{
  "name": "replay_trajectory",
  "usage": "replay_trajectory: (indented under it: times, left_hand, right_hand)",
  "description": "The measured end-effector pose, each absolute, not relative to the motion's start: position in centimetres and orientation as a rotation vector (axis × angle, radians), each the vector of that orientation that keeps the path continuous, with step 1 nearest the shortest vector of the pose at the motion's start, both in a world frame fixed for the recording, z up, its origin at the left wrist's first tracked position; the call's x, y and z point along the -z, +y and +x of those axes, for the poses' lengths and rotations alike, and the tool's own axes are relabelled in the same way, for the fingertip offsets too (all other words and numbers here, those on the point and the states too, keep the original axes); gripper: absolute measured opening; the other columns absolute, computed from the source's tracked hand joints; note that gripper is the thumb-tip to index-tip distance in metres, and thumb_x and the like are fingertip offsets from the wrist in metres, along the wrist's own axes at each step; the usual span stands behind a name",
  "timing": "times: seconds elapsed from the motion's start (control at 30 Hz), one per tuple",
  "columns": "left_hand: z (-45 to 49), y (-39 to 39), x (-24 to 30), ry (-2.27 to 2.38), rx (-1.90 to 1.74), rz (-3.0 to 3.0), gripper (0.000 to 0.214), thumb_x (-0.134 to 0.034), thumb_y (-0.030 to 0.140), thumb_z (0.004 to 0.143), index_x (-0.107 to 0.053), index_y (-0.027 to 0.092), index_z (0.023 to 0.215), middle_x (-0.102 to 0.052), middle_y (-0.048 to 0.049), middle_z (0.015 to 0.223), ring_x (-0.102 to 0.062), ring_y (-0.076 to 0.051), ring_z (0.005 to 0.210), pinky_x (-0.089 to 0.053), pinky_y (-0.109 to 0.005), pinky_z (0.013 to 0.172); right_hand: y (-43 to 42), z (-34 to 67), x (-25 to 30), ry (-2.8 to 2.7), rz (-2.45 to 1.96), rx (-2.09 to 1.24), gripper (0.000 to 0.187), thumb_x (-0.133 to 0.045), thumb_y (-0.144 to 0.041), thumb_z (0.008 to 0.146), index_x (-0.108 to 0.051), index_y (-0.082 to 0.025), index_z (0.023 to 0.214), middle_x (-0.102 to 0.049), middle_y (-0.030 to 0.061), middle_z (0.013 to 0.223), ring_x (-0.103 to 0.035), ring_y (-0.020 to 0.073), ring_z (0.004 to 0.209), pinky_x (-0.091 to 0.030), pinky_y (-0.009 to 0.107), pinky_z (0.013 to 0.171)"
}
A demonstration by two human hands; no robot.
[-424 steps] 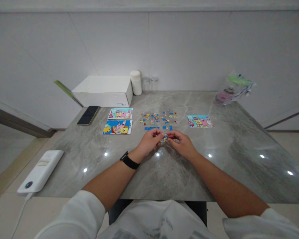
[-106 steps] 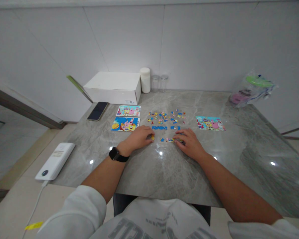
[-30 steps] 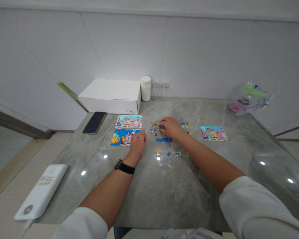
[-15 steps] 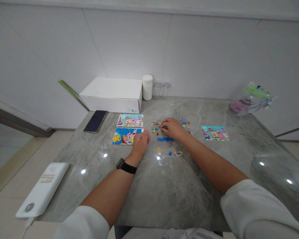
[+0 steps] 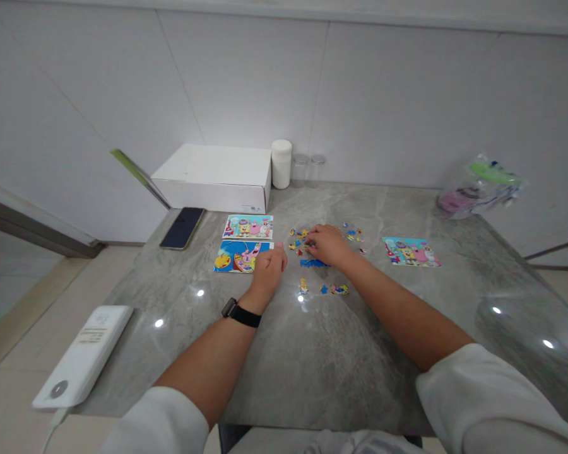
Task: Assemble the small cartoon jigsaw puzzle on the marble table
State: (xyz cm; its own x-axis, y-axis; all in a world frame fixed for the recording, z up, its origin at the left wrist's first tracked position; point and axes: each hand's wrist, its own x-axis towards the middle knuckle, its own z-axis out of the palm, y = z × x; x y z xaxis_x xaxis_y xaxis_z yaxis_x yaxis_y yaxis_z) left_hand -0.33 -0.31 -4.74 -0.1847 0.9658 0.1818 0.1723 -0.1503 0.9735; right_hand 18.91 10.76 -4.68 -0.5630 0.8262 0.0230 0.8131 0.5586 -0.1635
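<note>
Loose jigsaw puzzle pieces [image 5: 299,233] lie in the middle of the grey table. Among them is my right hand [image 5: 330,244], its fingers pinched together at a small puzzle piece [image 5: 312,243] that they mostly cover. Just below these fingertips is a joined blue puzzle strip [image 5: 313,263]. Nearer to me lie a yellow piece [image 5: 303,285], a blue piece [image 5: 324,289] and a joined colourful section [image 5: 339,289]. My left hand [image 5: 269,266] rests with curled fingers over the right edge of a blue cartoon picture card [image 5: 234,257]; nothing shows in it.
Behind that card lies another cartoon card [image 5: 248,227]; a similar one [image 5: 411,252] is at right. A phone [image 5: 182,228], white box [image 5: 213,178], white bottle [image 5: 281,165] and two clear jars [image 5: 300,170] stand behind. A plastic bag [image 5: 478,186] sits back right, a white corded device [image 5: 82,356] front left.
My right hand has shifted very slightly toward me and stays pinched among the pieces. My left hand keeps its place. The whole view has moved a little.
</note>
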Motion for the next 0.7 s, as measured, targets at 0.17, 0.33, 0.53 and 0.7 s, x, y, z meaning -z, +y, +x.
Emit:
replay_trajectory:
  times: [0.17, 0.33, 0.53, 0.7]
  left_hand:
    - [-0.3, -0.3, 4.9, 1.393, -1.415, 1.358, 0.074, -0.039, 0.074, 0.102, -0.041, 0.023, 0.048, -0.040, 0.0010, 0.048, -0.039, -0.013, 0.050, -0.037, -0.034, 0.060]
    - [-0.5, -0.2, 5.3, 1.397, -1.397, 1.387, 0.072, -0.041, 0.068, 0.104, -0.043, 0.022, 0.048, -0.044, 0.0007, 0.048, -0.042, -0.014, 0.050, -0.038, -0.033, 0.061]
    - [-0.4, -0.2, 5.7, 1.389, -1.400, 1.448, 0.070, -0.039, 0.063, 0.106, -0.046, 0.022, 0.048, -0.047, 0.0004, 0.049, -0.045, -0.014, 0.052, -0.038, -0.033, 0.063]
    - [-0.3, -0.2, 5.7, 1.376, -1.377, 1.476, 0.071, -0.039, 0.063, 0.105, -0.046, 0.022, 0.048, -0.046, 0.0004, 0.048, -0.046, -0.014, 0.051, -0.038, -0.033, 0.063]
  right_hand:
    - [11.2, 18.0, 4.2, -2.716, -1.511, -0.172, 0.015, -0.078, -0.031, 0.089, -0.085, -0.027, 0.101, -0.075, 0.0116, 0.118, -0.067, 0.0326, 0.113, -0.049, 0.044, 0.100]
    - [11.7, 17.9, 3.8, -2.773, -1.520, -0.151, 0.018, -0.077, -0.032, 0.088, -0.085, -0.028, 0.103, -0.076, 0.0123, 0.118, -0.069, 0.0341, 0.110, -0.051, 0.045, 0.096]
    - [11.6, 17.5, 4.0, -2.784, -1.451, -0.140, 0.020, -0.075, -0.029, 0.089, -0.084, -0.028, 0.107, -0.076, 0.0134, 0.119, -0.069, 0.0336, 0.112, -0.049, 0.045, 0.101]
    - [11.7, 16.7, 3.5, -2.822, -1.521, -0.128, 0.019, -0.078, -0.030, 0.085, -0.082, -0.027, 0.103, -0.077, 0.0130, 0.118, -0.070, 0.0338, 0.110, -0.049, 0.045, 0.098]
